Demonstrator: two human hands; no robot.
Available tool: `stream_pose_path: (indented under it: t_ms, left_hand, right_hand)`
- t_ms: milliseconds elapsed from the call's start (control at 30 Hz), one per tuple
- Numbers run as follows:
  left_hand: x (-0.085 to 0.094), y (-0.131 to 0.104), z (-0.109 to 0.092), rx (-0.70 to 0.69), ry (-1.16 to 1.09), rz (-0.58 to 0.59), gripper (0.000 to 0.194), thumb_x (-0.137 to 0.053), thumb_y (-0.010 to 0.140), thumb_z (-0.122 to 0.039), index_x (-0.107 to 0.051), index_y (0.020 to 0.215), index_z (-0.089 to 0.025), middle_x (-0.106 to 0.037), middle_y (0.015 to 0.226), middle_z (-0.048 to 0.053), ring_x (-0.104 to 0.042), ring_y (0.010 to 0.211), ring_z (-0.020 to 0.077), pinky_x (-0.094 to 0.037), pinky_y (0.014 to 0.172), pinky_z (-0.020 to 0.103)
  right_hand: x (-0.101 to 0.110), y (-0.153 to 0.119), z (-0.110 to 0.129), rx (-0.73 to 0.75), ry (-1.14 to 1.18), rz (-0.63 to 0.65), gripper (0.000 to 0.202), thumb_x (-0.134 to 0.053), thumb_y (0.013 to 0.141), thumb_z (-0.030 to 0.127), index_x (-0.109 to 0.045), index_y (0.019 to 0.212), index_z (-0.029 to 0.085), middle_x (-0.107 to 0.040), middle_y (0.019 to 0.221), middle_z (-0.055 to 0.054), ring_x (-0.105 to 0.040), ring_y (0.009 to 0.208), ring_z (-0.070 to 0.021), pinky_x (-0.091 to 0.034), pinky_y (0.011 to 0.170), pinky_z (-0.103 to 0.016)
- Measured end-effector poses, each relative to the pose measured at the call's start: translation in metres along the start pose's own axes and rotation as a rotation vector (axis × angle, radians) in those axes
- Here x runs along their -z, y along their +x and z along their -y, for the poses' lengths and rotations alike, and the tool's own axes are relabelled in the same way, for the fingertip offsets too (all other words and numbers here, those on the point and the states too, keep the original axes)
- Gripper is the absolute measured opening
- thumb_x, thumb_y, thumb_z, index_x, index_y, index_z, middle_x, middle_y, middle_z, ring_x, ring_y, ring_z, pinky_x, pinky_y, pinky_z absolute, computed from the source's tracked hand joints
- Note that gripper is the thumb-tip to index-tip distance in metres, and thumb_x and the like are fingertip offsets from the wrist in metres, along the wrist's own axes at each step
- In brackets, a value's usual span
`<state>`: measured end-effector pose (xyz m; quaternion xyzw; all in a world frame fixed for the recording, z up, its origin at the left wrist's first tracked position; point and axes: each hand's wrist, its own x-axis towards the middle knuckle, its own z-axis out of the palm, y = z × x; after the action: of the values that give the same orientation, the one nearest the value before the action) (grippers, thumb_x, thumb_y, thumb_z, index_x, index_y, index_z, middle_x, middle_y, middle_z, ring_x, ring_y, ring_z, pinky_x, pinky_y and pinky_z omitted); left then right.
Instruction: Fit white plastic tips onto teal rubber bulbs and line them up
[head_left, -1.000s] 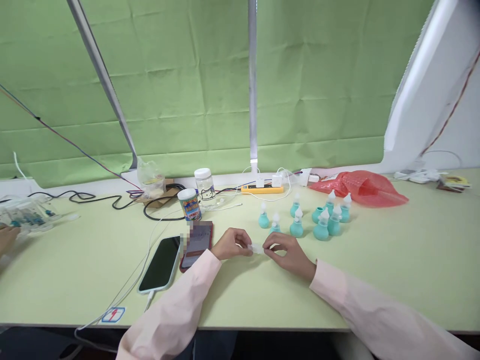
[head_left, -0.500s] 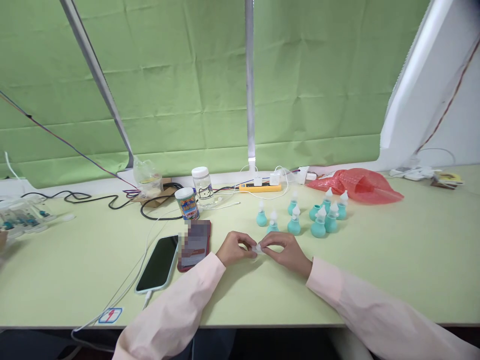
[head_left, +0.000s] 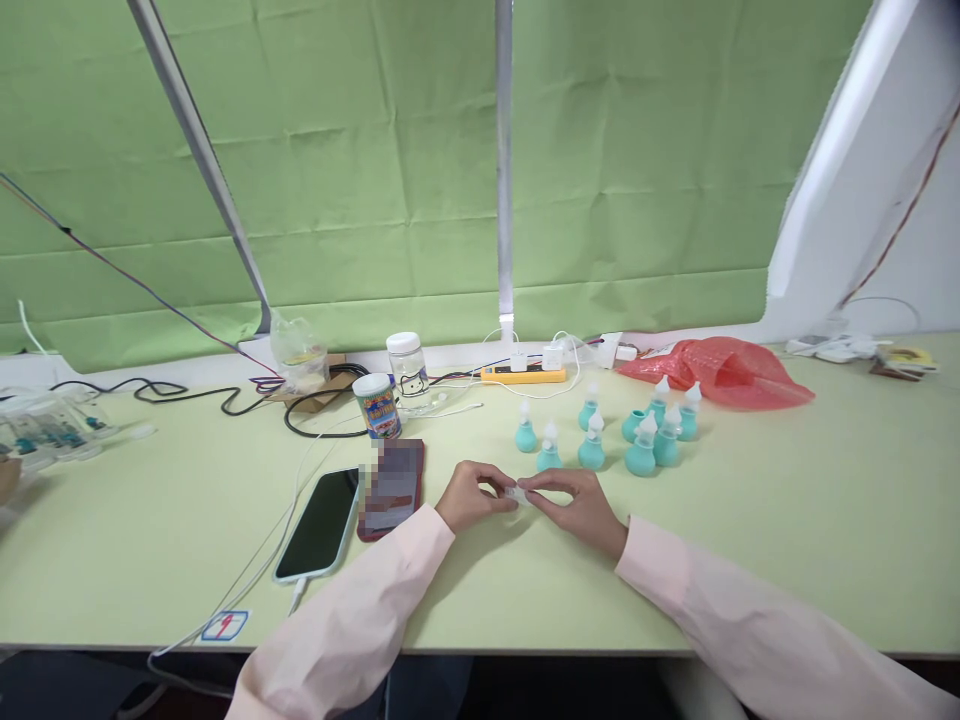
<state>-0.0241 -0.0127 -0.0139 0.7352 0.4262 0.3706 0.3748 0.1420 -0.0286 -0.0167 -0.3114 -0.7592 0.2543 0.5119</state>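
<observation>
Between my two hands, just above the table, is a small clear plastic piece (head_left: 516, 494), mostly covered by fingertips; its exact shape is too small to make out. My left hand (head_left: 477, 496) pinches its left end between thumb and fingers. On the other end, the thumb and index finger of my right hand (head_left: 576, 505) are closed. Beyond the hands stand several teal squeeze bulbs with clear pointed nozzles, among them a front one (head_left: 591, 452) and a left one (head_left: 525, 434). One teal bulb (head_left: 634, 424) at the back shows no nozzle.
Left of my hands lie a phone in a red case (head_left: 393, 490) and a charging phone (head_left: 319, 525). Behind them stand a printed canister (head_left: 378, 408) and a clear jar (head_left: 408, 370). A yellow power strip (head_left: 523, 375) and red bubble wrap (head_left: 724, 372) lie along the back.
My fingertips have shifted slightly around the clear plastic piece, and both hands still hold it. The whole view has moved a little; the bulbs stay where they stood.
</observation>
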Motion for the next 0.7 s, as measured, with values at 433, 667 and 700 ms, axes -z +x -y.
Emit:
stream_pose_path:
  t_ms: [433,667,700]
  left_hand:
    - [-0.004,-0.001,-0.006,0.016,-0.2,-0.117,0.022,-0.068,0.045,-0.022,-0.062,0.062,-0.009,-0.061,0.061,0.005,-0.054,0.057,0.0132,-0.045,0.057,0.024]
    - [-0.005,-0.003,-0.013,-0.041,-0.272,-0.097,0.021,-0.067,0.047,-0.023,-0.06,0.063,-0.011,-0.06,0.071,0.006,-0.056,0.065,0.0146,-0.047,0.055,0.024]
    - [-0.005,-0.003,-0.013,-0.053,-0.276,-0.098,0.02,-0.067,0.047,-0.022,-0.06,0.063,-0.011,-0.059,0.072,0.006,-0.056,0.066,0.0145,-0.047,0.055,0.024]
  right_hand:
    - [-0.004,-0.009,-0.001,0.105,-0.086,-0.04,0.021,-0.053,0.065,0.02,-0.055,0.087,0.022,-0.06,0.083,-0.004,-0.056,0.079,-0.017,-0.046,0.072,-0.032]
    - [0.0,0.004,0.004,-0.217,0.337,-0.088,0.022,-0.058,0.061,0.03,-0.051,0.078,0.018,-0.054,0.082,-0.004,-0.053,0.077,-0.0156,-0.048,0.06,-0.027]
    - [0.0,0.004,0.004,-0.27,0.358,-0.067,0.021,-0.057,0.062,0.032,-0.052,0.077,0.017,-0.054,0.081,-0.004,-0.053,0.075,-0.0149,-0.048,0.058,-0.026]
